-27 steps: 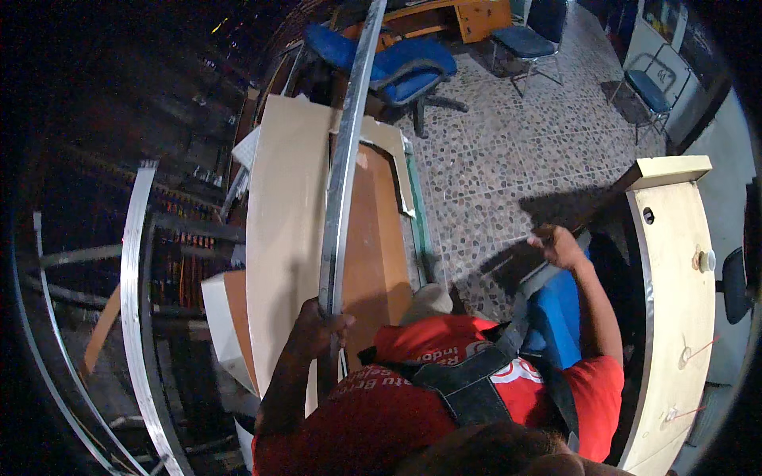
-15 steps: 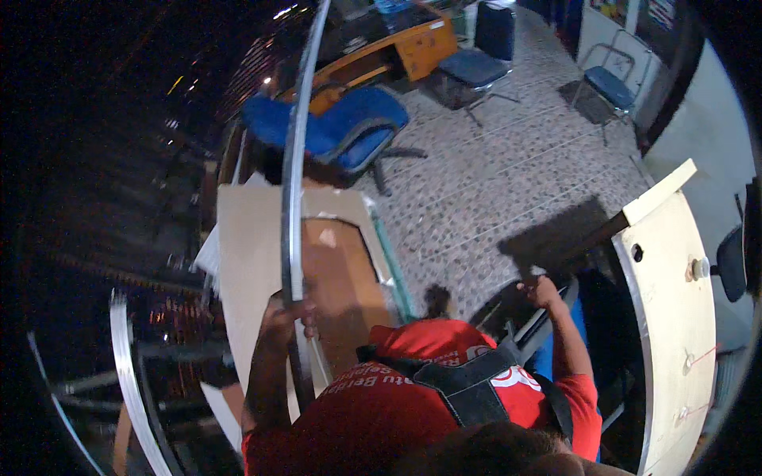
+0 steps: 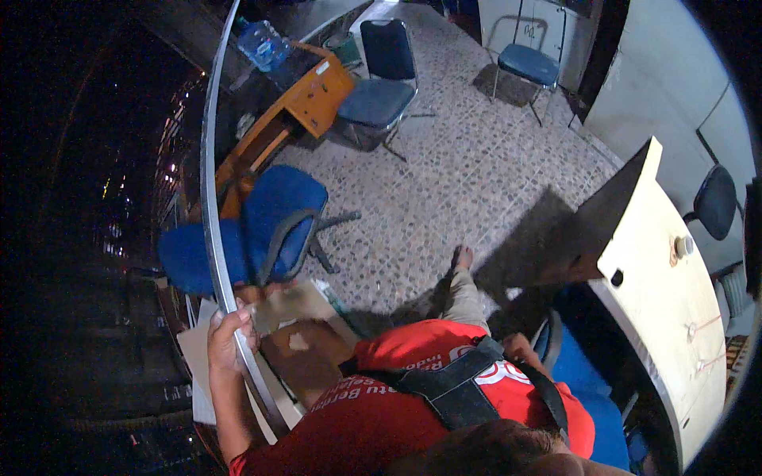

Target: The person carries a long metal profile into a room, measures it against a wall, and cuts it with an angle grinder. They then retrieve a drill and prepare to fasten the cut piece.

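Note:
My left hand (image 3: 230,333) is closed around a long, thin metal bar (image 3: 210,170), which rises from beside my body past the far left. The bar stands tilted over a flat board (image 3: 298,341) with a brown middle and pale edges. My right hand (image 3: 521,350) is held close to my waist, beside the curved dark armrest of a blue chair (image 3: 575,341). Its fingers look curled, and whatever they hold is hidden.
A blue office chair (image 3: 278,214) stands ahead on the left, near a wooden desk (image 3: 313,99) with a large blue water bottle (image 3: 263,46). Two dark chairs stand farther off on the pebbled floor (image 3: 444,159). A pale panel (image 3: 659,262) rises on my right.
My view has turned to the right and I have stepped forward, with a bare foot now showing. The bar in my left hand has shifted left. My right hand has drawn in to my waist.

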Demonstrator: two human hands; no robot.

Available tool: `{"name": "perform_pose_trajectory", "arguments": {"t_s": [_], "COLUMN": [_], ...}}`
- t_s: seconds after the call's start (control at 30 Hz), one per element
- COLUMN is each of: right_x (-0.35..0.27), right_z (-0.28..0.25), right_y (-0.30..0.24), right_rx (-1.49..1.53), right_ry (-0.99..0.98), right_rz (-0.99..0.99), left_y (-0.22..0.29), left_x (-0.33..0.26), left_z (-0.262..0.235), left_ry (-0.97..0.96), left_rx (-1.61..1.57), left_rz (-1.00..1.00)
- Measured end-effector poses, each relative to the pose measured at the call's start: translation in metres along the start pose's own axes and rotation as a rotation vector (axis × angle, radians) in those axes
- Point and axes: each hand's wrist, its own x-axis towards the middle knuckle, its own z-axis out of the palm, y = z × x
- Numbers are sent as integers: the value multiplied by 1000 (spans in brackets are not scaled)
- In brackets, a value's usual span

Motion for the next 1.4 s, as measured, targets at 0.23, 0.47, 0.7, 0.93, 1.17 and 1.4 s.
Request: {"name": "perform_pose_trajectory", "arguments": {"t_s": [0.23, 0.47, 0.7, 0.93, 1.17, 1.4], "right_x": [133, 318, 469, 573, 626, 719], "right_z": [-98, -239, -393, -549, -610, -681], "right_y": [-17, 22, -89, -112, -76, -52], "right_rx": [77, -9, 289, 308, -2, 67], "right_ry": [59, 469, 341, 299, 358, 271], "right_rz": [89, -371, -75, 153, 259, 387], "left_y": [63, 105, 128, 159, 213, 274], "left_x": [118, 253, 362, 534, 664, 792], "left_z": [112, 221, 301, 396, 475, 580], "left_ry": [119, -147, -206, -229, -247, -388], "left_rx": [190, 21, -13, 150, 265, 399], "left_rz": [12, -55, -136, -165, -137, -48]}}
